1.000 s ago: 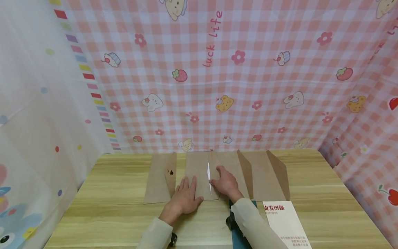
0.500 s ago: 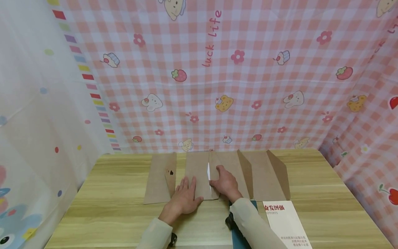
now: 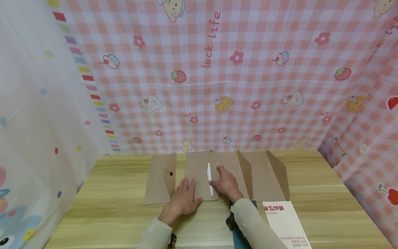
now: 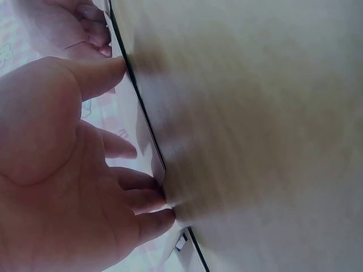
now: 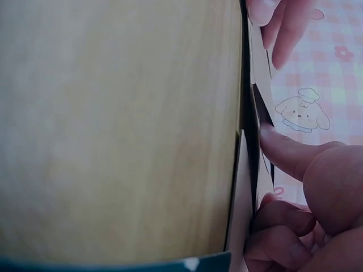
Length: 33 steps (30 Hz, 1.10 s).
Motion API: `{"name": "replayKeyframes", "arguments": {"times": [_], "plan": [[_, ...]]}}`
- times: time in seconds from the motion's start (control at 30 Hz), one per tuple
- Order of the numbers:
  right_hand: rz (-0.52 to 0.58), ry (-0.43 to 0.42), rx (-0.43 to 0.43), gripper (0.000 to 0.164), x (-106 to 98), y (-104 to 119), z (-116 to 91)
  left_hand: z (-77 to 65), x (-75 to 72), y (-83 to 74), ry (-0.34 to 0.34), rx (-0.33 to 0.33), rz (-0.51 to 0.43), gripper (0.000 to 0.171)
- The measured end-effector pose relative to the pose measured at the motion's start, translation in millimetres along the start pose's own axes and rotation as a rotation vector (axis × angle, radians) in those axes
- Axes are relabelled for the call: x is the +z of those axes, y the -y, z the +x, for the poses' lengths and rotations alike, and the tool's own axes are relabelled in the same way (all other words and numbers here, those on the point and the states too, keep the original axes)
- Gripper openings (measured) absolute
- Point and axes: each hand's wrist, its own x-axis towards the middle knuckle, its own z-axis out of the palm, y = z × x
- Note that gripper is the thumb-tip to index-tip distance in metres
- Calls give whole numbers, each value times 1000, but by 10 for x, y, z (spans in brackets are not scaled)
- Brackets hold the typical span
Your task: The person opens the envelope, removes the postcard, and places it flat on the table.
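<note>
A brown kraft envelope (image 3: 197, 166) lies in the middle of the table with a narrow white strip (image 3: 209, 171) showing along its opening. My left hand (image 3: 184, 197) rests on its lower left part, fingers spread and straight; in the left wrist view the fingertips meet the paper close to the table edge line. On the right, my right hand (image 3: 226, 182) holds the envelope at its flap. Its thumb (image 5: 283, 150) presses at the dark gap of the opening, while the other fingers (image 5: 283, 229) are curled below. The palm side hides part of the flap.
Another kraft envelope (image 3: 157, 178) with a small dark print lies at the left. Two more, a near one (image 3: 231, 160) and a far-right one (image 3: 264, 180), have open flaps. A white booklet (image 3: 284, 221) and a dark teal item (image 3: 239, 238) lie at the front right.
The lower part of the white strip narrowed half a second ago and now shows wider beside my right thumb. Both hands stay in nearly the same places.
</note>
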Motion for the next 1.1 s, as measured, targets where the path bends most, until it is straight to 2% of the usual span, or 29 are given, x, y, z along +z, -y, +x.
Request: {"name": "replayKeyframes", "arguments": {"times": [0.3,0.7,1.1], "plan": [[14,10,17,71,-4,-6,-8,1,12,43,10,16,30,76],[42,12,50,68,-24,23,-41,-5,5,86,21,30,13,77],[58,12,38,69,-5,3,-17,-6,15,108,20,44,33,72]]}}
